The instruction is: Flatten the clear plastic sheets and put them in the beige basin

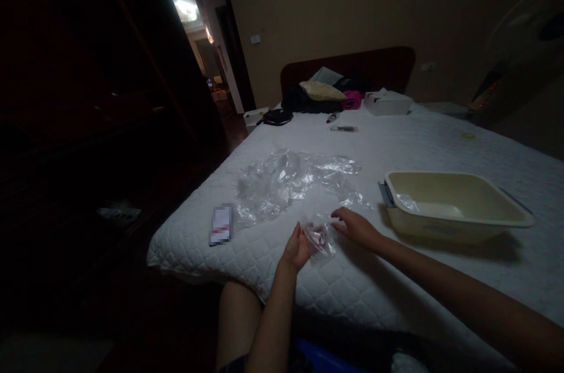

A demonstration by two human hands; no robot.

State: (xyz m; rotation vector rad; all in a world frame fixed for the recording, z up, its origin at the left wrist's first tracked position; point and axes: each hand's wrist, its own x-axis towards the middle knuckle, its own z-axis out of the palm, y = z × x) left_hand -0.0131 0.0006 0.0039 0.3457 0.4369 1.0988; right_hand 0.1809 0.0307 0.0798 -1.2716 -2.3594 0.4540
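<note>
A crumpled clear plastic bag (321, 239) hangs over the front part of the bed. My left hand (298, 248) is closed on the bag's left side, thumb upward. To the right of the bag, my right hand (352, 226) has its fingers apart and curved towards it; I see nothing held in them. More clear plastic bags (286, 176) lie spread in a loose, shiny heap just beyond my hands. Dim light makes it hard to tell whether anything is inside the bag in my left hand.
A cream plastic basin (462, 229) with grey handles stands at the right, a small clear bag (406, 202) inside. A phone (221, 224) lies left on the white quilted bed (255, 261). Farther back are a black pouch (277, 117), a white box (388, 104) and a yellowish pillow (322, 91).
</note>
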